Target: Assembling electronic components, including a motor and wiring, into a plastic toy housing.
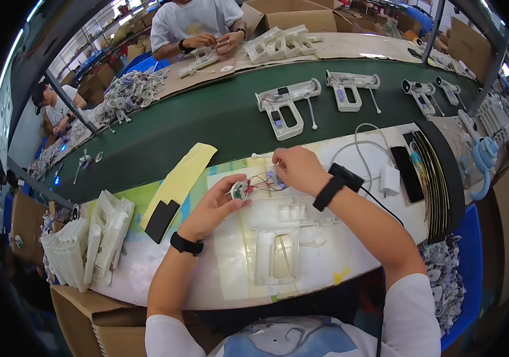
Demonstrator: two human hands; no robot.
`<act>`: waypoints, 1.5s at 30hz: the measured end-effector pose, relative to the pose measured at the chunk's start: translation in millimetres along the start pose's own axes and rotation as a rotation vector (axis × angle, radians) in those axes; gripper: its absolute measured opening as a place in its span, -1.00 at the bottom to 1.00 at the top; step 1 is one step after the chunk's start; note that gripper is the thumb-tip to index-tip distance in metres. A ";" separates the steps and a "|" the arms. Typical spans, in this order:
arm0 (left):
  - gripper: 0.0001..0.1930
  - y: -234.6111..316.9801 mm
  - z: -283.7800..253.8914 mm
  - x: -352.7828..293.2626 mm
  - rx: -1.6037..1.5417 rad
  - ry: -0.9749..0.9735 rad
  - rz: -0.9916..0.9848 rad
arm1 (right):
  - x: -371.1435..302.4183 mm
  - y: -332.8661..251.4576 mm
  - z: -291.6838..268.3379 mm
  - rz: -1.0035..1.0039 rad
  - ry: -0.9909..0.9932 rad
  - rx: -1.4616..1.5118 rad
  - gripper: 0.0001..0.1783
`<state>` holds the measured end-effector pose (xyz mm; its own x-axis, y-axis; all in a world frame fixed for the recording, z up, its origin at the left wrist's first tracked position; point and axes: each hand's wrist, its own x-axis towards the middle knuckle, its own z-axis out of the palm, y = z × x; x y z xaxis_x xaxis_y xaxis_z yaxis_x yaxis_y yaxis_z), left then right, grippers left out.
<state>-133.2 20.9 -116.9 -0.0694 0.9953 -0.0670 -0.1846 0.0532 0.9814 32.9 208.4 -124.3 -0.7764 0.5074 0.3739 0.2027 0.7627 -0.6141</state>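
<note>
My left hand (214, 208) grips a small round white part with a circuit board (241, 190) between thumb and fingers. Thin red and black wires (259, 180) run from it to a purple battery-like piece (277, 180) beside my right hand (299, 169). The right fingers are curled together; what they pinch is hidden. A white rod tip (255, 156) sticks out just left of them; I cannot tell whether they hold it. Below both hands lies a white plastic housing half (276, 247) with a looped handle, open side up.
A green conveyor belt (207, 107) beyond the table carries several white housings (287, 104). White shells (108, 235) stack at left, near a black pad (161, 221). At right are a charger (389, 180), cable, dark phone-like slab (407, 172) and blue bin (472, 268). Co-workers sit across.
</note>
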 end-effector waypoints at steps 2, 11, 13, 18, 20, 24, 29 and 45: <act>-0.49 -1.4 -2.0 -4.4 0.006 -0.012 -0.008 | 16.8 -7.8 12.4 0.167 -0.293 -0.368 -0.77; -0.34 0.0 4.0 -13.6 0.080 -0.032 -0.026 | 21.6 -4.8 17.4 -0.001 -0.388 -0.222 -0.76; -0.33 -4.3 2.1 -18.3 0.142 -0.022 0.011 | 3.3 -15.2 2.3 -0.111 -0.069 0.029 -0.76; -0.29 -3.8 4.9 -26.5 0.303 -0.021 0.057 | -83.3 -70.4 -8.8 -0.183 -0.007 -0.335 -0.76; -0.32 -6.2 10.1 -27.2 0.393 0.020 0.031 | -118.0 -82.8 5.8 -0.085 -0.046 -0.367 -0.76; -0.33 -14.6 16.9 -24.7 0.438 0.036 -0.009 | -142.1 -80.2 28.6 -0.021 -0.151 -0.493 -0.66; -0.32 -13.7 29.7 -33.5 0.688 0.152 0.117 | -143.3 -77.8 26.2 -0.069 -0.133 -0.536 -0.56; -0.20 -13.3 72.7 -61.9 1.437 0.224 0.296 | -133.6 -33.5 -17.8 -0.325 -0.079 -0.288 -0.40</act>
<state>-55.2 -35.6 -112.7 -0.1011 0.9582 0.2676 0.9572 0.0203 0.2887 140.4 122.2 -141.3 -0.8682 0.1985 0.4547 0.0892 0.9640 -0.2505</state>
